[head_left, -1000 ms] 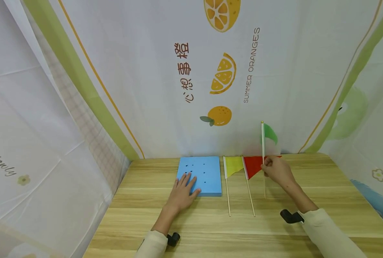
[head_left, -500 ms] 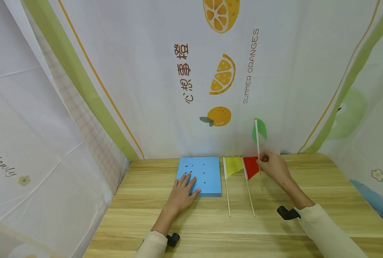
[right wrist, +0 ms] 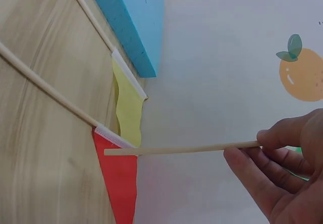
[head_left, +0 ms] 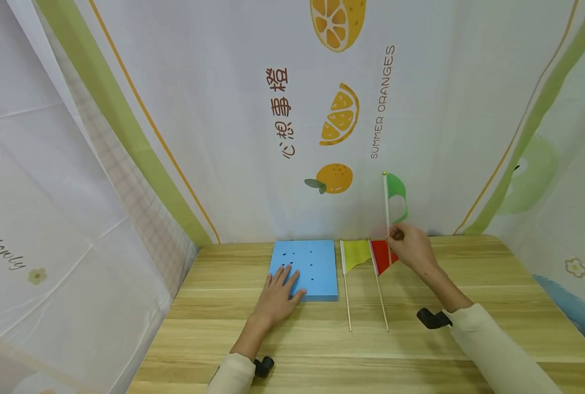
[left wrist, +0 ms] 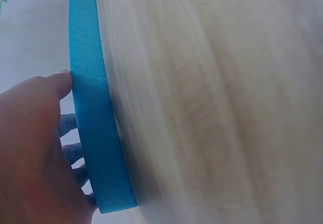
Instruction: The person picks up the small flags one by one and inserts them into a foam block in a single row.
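My left hand [head_left: 277, 295] rests with spread fingers on a blue foam block [head_left: 322, 273] with several small holes in its top. The left wrist view shows the thumb at the near edge of the block [left wrist: 93, 108]. My right hand [head_left: 412, 249] pinches the stick of a small green flag [head_left: 397, 186], raised upright above the table. In the right wrist view the lower end of its wooden stick [right wrist: 176, 150] sticks out past the fingertips, overlapping the red flag. A yellow flag [head_left: 355, 253] and a red flag [head_left: 381, 256] lie on the table between the block and my right hand.
The wooden table [head_left: 312, 345] carries the block and flags near its back edge. Behind it hangs a white curtain [head_left: 243, 180] printed with oranges, and more printed cloth encloses both sides.
My right hand has moved left and slightly up with the green flag, whose stick is now higher over the red flag. The left hand has stayed on the foam block.
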The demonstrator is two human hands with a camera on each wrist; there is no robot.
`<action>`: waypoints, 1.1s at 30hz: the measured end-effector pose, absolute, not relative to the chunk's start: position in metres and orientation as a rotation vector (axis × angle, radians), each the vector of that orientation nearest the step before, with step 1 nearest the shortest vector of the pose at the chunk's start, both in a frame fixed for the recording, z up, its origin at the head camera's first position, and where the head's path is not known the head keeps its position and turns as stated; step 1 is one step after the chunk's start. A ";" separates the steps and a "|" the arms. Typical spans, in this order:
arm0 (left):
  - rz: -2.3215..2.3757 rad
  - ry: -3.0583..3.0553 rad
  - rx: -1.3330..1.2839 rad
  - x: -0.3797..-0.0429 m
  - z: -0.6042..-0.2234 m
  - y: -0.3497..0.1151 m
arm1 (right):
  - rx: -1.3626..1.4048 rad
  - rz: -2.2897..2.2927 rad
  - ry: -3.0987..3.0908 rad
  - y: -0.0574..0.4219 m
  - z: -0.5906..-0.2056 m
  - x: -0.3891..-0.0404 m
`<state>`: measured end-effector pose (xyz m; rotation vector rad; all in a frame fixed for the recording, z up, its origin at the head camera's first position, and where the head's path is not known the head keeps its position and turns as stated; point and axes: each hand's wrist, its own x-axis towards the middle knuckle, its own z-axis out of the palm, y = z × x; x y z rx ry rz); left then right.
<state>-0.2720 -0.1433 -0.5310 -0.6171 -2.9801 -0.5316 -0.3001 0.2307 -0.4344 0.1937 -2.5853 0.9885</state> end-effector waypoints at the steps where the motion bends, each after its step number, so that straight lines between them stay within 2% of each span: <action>1: -0.533 -2.980 -0.618 -0.272 -0.531 -0.143 | 0.193 0.995 -2.583 0.230 -0.434 -0.301; 33: -0.530 -2.986 -0.610 -0.271 -0.534 -0.144 | 0.273 1.117 -2.482 0.192 -0.415 -0.325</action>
